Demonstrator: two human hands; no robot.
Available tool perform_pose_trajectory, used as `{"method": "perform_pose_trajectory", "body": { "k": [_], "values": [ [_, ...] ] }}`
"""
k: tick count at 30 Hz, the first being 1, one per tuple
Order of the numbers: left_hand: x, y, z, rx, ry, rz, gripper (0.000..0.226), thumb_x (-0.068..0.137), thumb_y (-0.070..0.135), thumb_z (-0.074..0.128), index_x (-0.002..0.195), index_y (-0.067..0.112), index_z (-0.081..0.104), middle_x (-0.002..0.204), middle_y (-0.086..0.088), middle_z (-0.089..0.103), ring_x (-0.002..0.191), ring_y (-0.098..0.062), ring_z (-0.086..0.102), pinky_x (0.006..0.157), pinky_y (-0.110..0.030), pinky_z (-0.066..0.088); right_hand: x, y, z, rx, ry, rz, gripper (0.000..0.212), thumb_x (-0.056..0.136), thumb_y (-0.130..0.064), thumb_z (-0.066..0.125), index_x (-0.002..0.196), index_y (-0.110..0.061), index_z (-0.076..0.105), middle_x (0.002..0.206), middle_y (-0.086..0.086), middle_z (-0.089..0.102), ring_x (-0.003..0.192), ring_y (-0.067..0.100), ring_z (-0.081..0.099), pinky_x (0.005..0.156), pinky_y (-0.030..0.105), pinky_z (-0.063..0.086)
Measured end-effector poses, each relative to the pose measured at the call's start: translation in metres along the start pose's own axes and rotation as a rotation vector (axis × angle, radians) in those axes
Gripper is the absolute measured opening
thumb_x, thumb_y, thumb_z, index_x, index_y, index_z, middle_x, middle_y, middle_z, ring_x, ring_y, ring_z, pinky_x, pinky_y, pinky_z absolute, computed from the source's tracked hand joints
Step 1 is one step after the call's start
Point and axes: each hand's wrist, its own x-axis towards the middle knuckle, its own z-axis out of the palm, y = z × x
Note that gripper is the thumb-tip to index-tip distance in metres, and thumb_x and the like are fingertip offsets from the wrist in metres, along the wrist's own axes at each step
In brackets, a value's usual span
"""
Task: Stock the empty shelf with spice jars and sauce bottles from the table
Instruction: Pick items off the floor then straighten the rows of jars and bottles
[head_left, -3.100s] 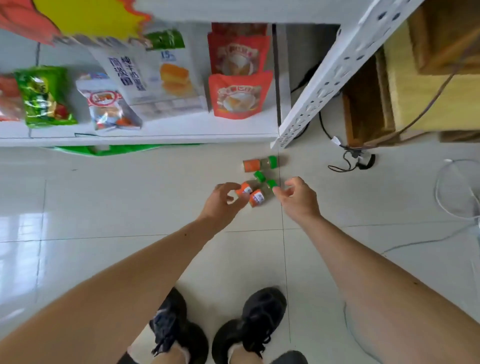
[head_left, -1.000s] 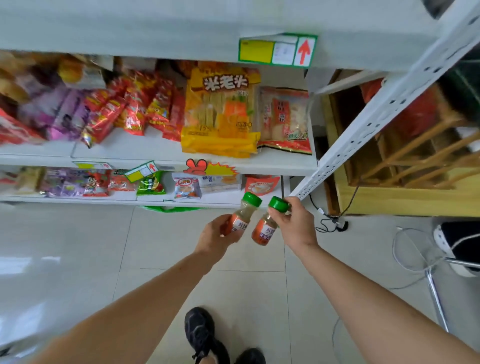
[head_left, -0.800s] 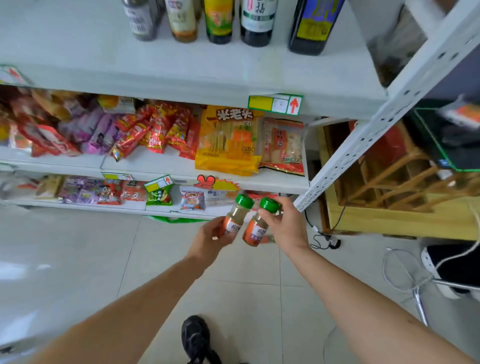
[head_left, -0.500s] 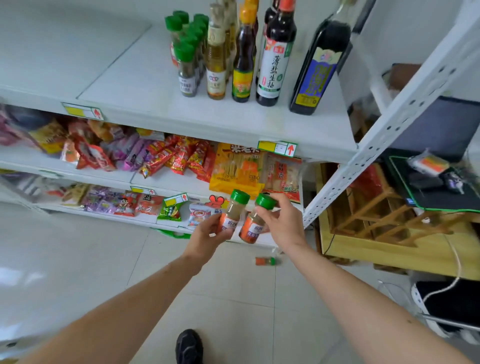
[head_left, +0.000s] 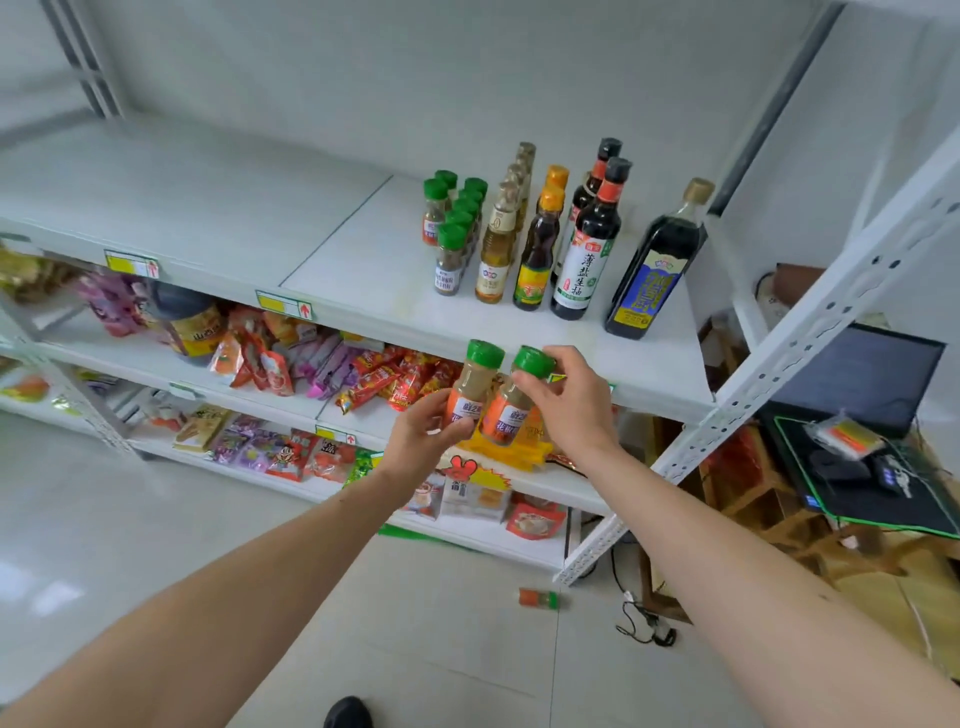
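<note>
1. At the left and centre of the frame the top shelf (head_left: 218, 208) is bare; the lower shelves at the lower left are packed with snack packets (head_left: 291, 358).
2. Just left of centre, the left hand (head_left: 423, 436) reaches up from the lower left and wraps its fingers round the labelled lower body of a spice jar (head_left: 470, 387), which is upright with its green cap level with the shelf's front edge. The forearm is extended and the wrist is roughly straight.
3. Touching it on the right, a second spice jar (head_left: 511, 397) leans slightly left. The right hand (head_left: 569, 405) comes in from the lower right and pinches it high, with the fingertips on the green cap and the thumb lower on the jar.
4. Above and slightly right, at the upper centre, the stocked spice jars (head_left: 452, 223) and sauce bottles (head_left: 571, 234) stand in close rows on the shelf.
5. Risks: the two held jars are touching and could knock each other as they rise. The cap-high pinch gives little control, so that jar may swing or slip. Setting either down close to the tight rows could topple a neighbour.
6. At the lower right of centre, a fallen jar (head_left: 537, 597) lies on the floor, where it could be trodden on.
</note>
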Motion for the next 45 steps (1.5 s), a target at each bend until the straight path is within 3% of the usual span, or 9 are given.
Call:
{"method": "perform_pose_trajectory", "body": {
  "k": [4,6,12,20,26,30,34,40,45],
  "values": [
    [0.015,0.026,-0.021,-0.018,0.001,0.056,0.026,0.090,0.004,0.063,0.116,0.008,0.063,0.089,-0.006,0.067,0.071,-0.001,0.062,0.062,-0.012,0.049,0.017,-0.037,0.007,0.038,0.013,-0.050,0.036,0.086,-0.036,0.071,0.115,-0.021,0.058,0.087,-0.018,0.057,0.074,0.000,0.057,0.067,0.020,0.050],
    [0.026,0.034,-0.034,-0.043,0.010,0.072,0.029,0.090,0.004,0.063,0.119,0.006,0.062,0.089,-0.004,0.068,0.071,0.000,0.064,0.063,-0.013,0.049,0.028,-0.055,0.012,0.037,0.011,-0.084,0.033,0.086,-0.035,0.072,0.113,-0.021,0.059,0.086,-0.020,0.057,0.073,-0.003,0.056,0.063,0.014,0.045],
    [0.068,0.056,-0.079,-0.068,0.010,0.080,0.031,0.089,0.008,0.067,0.119,0.014,0.064,0.094,-0.003,0.072,0.084,-0.010,0.067,0.073,-0.020,0.054,0.063,-0.103,0.034,0.024,0.024,-0.133,0.040,0.086,-0.036,0.072,0.120,-0.019,0.058,0.093,-0.009,0.062,0.077,-0.001,0.055,0.066,0.017,0.044],
    [0.115,0.066,-0.126,0.009,-0.040,0.098,0.027,0.087,0.014,0.070,0.108,0.031,0.065,0.103,-0.009,0.071,0.099,-0.030,0.067,0.094,-0.044,0.053,0.099,-0.134,0.066,-0.009,0.070,-0.110,0.048,0.086,-0.034,0.072,0.127,-0.015,0.056,0.098,-0.009,0.057,0.073,-0.006,0.051,0.060,0.004,0.038],
    [0.138,0.065,-0.144,-0.021,-0.047,0.086,0.031,0.087,0.011,0.069,0.116,0.022,0.063,0.107,-0.009,0.070,0.098,-0.027,0.069,0.091,-0.037,0.054,0.120,-0.148,0.083,-0.043,0.075,-0.112,0.046,0.085,-0.033,0.073,0.125,-0.015,0.057,0.101,-0.012,0.056,0.076,-0.011,0.049,0.060,0.000,0.039],
    [0.157,0.066,-0.159,-0.020,-0.043,0.080,0.031,0.087,0.012,0.070,0.116,0.021,0.062,0.107,-0.008,0.070,0.093,-0.024,0.071,0.089,-0.034,0.054,0.139,-0.158,0.095,-0.030,0.067,-0.122,0.043,0.085,-0.032,0.074,0.122,-0.015,0.058,0.102,-0.012,0.055,0.083,0.000,0.054,0.074,0.011,0.046],
    [0.178,0.062,-0.175,0.022,-0.029,0.068,0.032,0.086,0.013,0.071,0.116,0.019,0.061,0.107,-0.007,0.070,0.095,-0.022,0.071,0.086,-0.028,0.054,0.163,-0.166,0.109,-0.046,0.057,-0.135,0.047,0.085,-0.032,0.074,0.125,-0.014,0.057,0.102,-0.010,0.053,0.079,0.002,0.053,0.063,0.004,0.037],
    [0.217,0.051,-0.199,0.139,-0.022,0.024,0.038,0.081,0.010,0.075,0.115,0.011,0.058,0.107,-0.008,0.069,0.097,-0.026,0.069,0.090,-0.040,0.056,0.211,-0.176,0.130,-0.078,0.075,-0.141,0.052,0.080,-0.037,0.077,0.124,-0.018,0.057,0.106,-0.007,0.059,0.092,0.010,0.060,0.080,0.024,0.046],
    [0.253,0.037,-0.214,0.337,-0.030,0.008,0.048,0.072,0.017,0.083,0.112,0.014,0.057,0.107,-0.001,0.069,0.096,-0.019,0.069,0.087,-0.038,0.056,0.256,-0.182,0.136,-0.152,0.081,-0.144,0.064,0.078,-0.038,0.077,0.132,-0.016,0.050,0.122,0.004,0.063,0.102,0.019,0.062,0.084,0.024,0.043]
  ]
}}
